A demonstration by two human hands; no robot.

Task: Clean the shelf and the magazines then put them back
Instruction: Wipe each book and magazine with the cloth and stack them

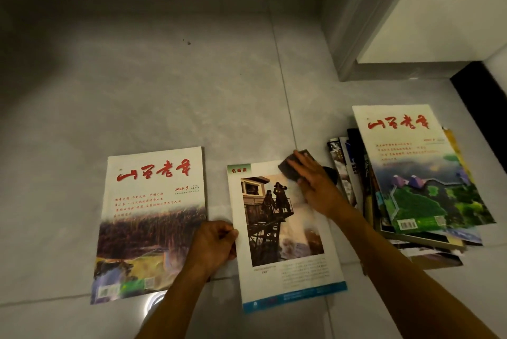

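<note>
The grey tiled floor (164,91) carries everything in view, and no container shows. A white wall or cabinet panel (439,9) with a grey edge rises far beyond the right fingertips, and a black strip (480,97) runs along the floor past it.

The stack (411,187) of magazines lies just right of the right hand's knuckles, fanned and untidy; its top cover is white with red brush lettering above a green landscape.

A left magazine (151,223), same red title, marked 2025 9, lies flat under the back of the left hand and wrist, which cross its lower right corner.

The middle magazine (285,234) lies flat between the two hands, back cover up: a green label and a picture of two figures on a dark wooden platform, with a blue band along its near edge.

The right hand (315,187) lies palm down on that magazine's upper right part, fingers nearly straight and close together, pressing a dark cloth (295,165) flat beneath the fingertips. The cloth overhangs the magazine's top right corner.

The left hand (215,242) sits at the magazine's left edge, fingers curled in, with thumb and knuckles touching the edge and holding it down. Whether the fingers wrap under the edge cannot be told.
</note>
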